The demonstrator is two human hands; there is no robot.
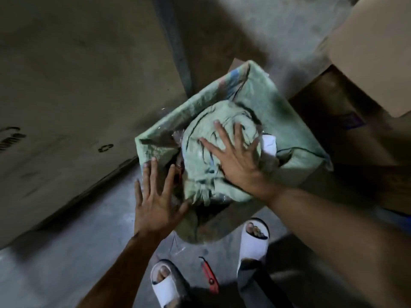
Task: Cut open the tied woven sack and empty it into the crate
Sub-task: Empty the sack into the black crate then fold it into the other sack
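Observation:
A pale green woven sack (pixel 262 101) lies crumpled over a box-shaped container in the middle of the view; the container itself is almost fully hidden beneath it. My right hand (pixel 233 158) rests flat, fingers spread, on the bunched middle of the sack. At the sack's near-left edge my left hand (pixel 155 196) is flat and spread too, touching the fabric. A bit of white material (pixel 269 142) and clear plastic show in the folds. On the floor between my feet lies a red utility knife (pixel 210 276).
A large cardboard box side (pixel 77 96) leans at the left. Brown cartons (pixel 355 103) with an open flap stand at the right. My feet in white slides (pixel 255 241) stand on the grey concrete floor just below the sack.

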